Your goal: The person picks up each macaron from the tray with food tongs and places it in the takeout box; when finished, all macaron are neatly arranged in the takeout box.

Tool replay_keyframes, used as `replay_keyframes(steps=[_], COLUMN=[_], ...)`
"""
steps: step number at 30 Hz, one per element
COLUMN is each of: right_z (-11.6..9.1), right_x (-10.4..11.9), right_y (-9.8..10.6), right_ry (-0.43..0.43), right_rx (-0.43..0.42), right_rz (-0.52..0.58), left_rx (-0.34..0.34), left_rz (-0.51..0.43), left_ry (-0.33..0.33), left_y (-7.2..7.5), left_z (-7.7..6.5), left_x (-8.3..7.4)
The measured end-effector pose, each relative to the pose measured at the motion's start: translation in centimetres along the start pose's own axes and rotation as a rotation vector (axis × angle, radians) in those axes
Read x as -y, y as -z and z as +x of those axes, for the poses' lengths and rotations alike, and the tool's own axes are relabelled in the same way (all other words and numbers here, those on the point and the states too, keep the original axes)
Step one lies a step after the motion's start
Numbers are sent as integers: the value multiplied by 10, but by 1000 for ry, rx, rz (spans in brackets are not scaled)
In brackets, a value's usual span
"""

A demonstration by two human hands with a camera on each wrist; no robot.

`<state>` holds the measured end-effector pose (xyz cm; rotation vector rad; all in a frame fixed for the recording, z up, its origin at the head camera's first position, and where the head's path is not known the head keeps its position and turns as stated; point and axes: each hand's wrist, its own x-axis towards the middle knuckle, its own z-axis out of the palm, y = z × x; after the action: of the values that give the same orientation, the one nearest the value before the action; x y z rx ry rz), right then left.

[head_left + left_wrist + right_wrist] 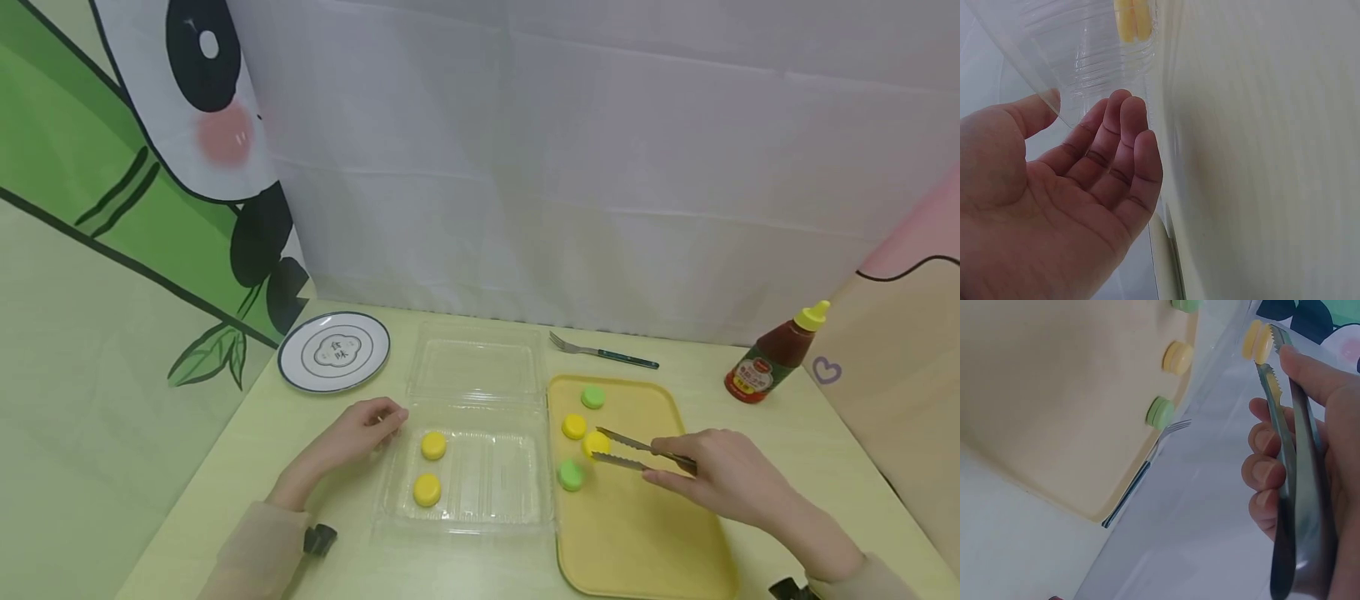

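My right hand (pixel 738 475) grips metal tongs (pixel 1304 487) with serrated tips. Between those tips is a yellow macaron (pixel 1257 342), over the yellow tray (pixel 637 533) in the head view. On the tray sit another yellow macaron (pixel 574 427) and two green ones, a far one (pixel 593 397) and a near one (pixel 571 475). To the left lies an unfolded clear plastic container (pixel 495 517); its near half holds two yellow macarons, one (pixel 433 445) behind the other (pixel 427 490). My left hand (pixel 367 429) is at the container's left edge, fingers loosely bent, thumb apart from them (pixel 1085 181).
A white plate (pixel 334 352) with a blue rim stands at the back left. Behind the tray lies a fork (pixel 604 354) with a dark green handle. The sauce bottle (pixel 776 354) with a yellow cap stands at the right. A white cloth (pixel 570 167) hangs behind the table.
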<state>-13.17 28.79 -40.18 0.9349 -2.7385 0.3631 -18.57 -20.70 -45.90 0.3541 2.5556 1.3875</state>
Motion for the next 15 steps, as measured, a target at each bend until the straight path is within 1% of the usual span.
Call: replay_keyframes(steps=[5, 11, 15], right_z=[14, 30, 39], right_x=[4, 10, 13], right_y=[-1, -4, -9], right_ry=[32, 74, 74], right_rx=[16, 32, 67], right_rz=[16, 43, 67], left_rx=[1, -3, -1], left_rz=[-5, -18, -24], left_ry=[11, -4, 1], left_y=[0, 0, -1], left_z=[-1, -1, -2], left_x=[0, 0, -2])
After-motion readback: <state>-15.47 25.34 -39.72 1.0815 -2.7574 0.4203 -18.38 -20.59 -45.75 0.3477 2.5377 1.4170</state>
